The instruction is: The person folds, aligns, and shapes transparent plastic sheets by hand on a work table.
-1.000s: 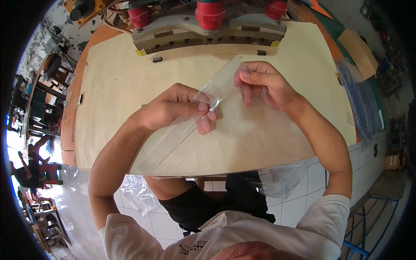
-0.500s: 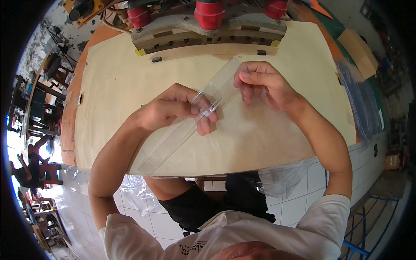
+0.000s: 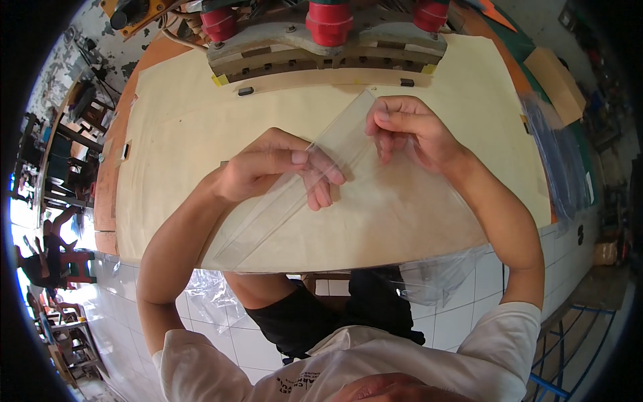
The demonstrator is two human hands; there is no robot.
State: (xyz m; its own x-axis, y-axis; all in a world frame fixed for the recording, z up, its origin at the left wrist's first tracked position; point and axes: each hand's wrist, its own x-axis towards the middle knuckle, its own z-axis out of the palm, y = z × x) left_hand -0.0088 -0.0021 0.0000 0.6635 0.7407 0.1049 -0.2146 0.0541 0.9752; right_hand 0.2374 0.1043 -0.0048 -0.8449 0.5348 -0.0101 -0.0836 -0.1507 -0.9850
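A clear plastic sheet [image 3: 271, 213] lies slanted across the paper-covered table, with a narrow double strip along its upper-left edge. My left hand [image 3: 278, 166] grips that edge near its middle: the thumb is on the near side, and the fingers show through the film. Close to the sheet's upper corner, my right hand [image 3: 414, 130] pinches the film between thumb and curled fingers. Part of the sheet drapes over the table's front edge, toward my lap.
Beyond my hands stands a machine with a long metal bar [image 3: 328, 59] and red cylinders [image 3: 328, 25]. Small dark blocks [image 3: 246, 91] rest before it. At right lie a stack of clear plastic sheets [image 3: 552, 154] and a cardboard piece [image 3: 554, 84]. Pale paper [image 3: 174, 154] covers the table.
My left thumb has shifted up and left to the strip's outer edge, and its fingers reach slightly further right under the film. The right hand keeps its pinch.
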